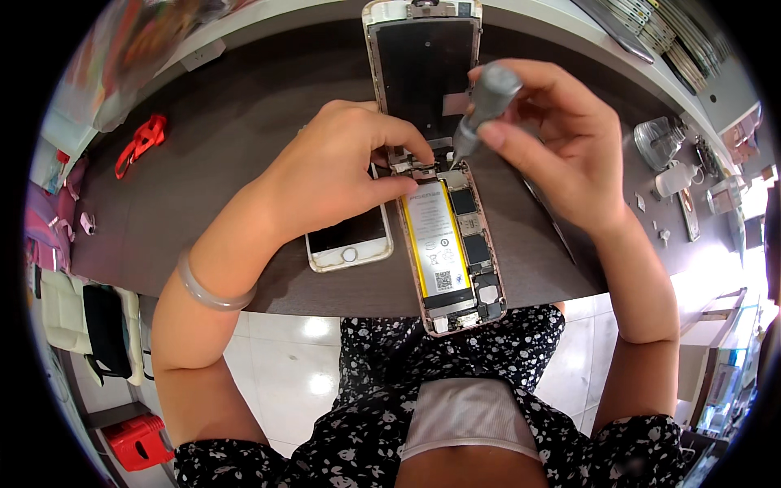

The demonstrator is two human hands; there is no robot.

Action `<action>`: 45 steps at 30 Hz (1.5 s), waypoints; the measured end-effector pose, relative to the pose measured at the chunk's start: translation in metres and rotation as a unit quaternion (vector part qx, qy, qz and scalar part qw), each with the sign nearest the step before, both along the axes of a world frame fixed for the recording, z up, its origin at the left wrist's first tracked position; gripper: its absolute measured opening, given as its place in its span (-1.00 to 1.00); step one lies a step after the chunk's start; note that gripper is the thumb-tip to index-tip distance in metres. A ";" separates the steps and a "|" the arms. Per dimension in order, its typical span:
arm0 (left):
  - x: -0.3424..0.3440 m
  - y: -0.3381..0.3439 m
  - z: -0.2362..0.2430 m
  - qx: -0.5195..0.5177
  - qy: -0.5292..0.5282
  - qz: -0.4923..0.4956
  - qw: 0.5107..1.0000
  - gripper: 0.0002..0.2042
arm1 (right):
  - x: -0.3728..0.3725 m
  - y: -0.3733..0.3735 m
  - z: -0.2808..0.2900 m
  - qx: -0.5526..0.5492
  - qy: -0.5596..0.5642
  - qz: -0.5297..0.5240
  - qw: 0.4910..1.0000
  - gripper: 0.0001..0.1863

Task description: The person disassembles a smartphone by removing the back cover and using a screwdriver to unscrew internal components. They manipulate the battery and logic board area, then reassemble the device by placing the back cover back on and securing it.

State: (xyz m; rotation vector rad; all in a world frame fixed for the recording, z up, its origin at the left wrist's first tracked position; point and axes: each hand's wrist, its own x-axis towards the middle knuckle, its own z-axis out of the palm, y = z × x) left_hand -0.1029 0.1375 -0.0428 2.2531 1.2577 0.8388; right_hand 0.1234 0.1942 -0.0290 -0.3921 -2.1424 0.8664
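An opened phone (464, 203) lies on the dark table, its bottom end reaching past the near edge. Inside it show a silver battery (433, 232) with yellow edges and dark boards to the right. The detached-looking screen panel (427, 73) stands beyond its top end. With thumb and index finger, my left hand (346, 159) grips the phone's upper left end; what lies under the fingertips is partly hidden. My right hand (569, 138) holds a grey screwdriver (494, 91), its tip down at the phone's upper right corner. A second, white phone (351, 252) lies partly beneath my left hand.
Thin dark tweezers (547, 213) lie right of the phone. Glass jars (657, 142), a small bottle (675, 179) and little parts sit at the far right. A red strap-like item (142, 142) is on the left. Flat devices (659, 37) stack at the upper right.
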 end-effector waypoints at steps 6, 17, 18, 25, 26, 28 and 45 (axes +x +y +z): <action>-0.002 -0.001 0.003 -0.016 0.019 0.000 1.000 -0.75 | 0.027 0.026 0.026 -0.097 0.210 0.090 0.969 -0.57; -0.001 -0.002 0.005 -0.018 0.033 0.013 0.999 -0.75 | 0.050 0.023 0.036 0.124 -0.465 -0.209 0.852 -0.50; -0.001 -0.002 0.004 -0.022 0.031 0.013 0.999 -0.75 | 0.050 0.020 0.039 0.117 -0.486 -0.217 0.838 -0.48; 0.000 -0.002 0.005 -0.015 0.048 0.019 0.999 -0.76 | 0.040 0.014 0.027 0.078 -0.498 -0.081 0.860 -0.63; 0.000 -0.002 0.005 -0.014 0.048 0.021 0.999 -0.76 | 0.039 0.013 0.026 0.093 -0.496 -0.086 0.859 -0.68; 0.000 -0.001 0.004 -0.008 0.050 0.017 0.999 -0.76 | 0.039 0.010 0.021 0.122 -0.493 -0.098 0.856 -0.78; 0.004 -0.003 0.007 -0.036 0.025 0.020 0.999 -0.76 | 0.063 0.049 0.029 0.243 -0.449 -0.393 0.765 -0.76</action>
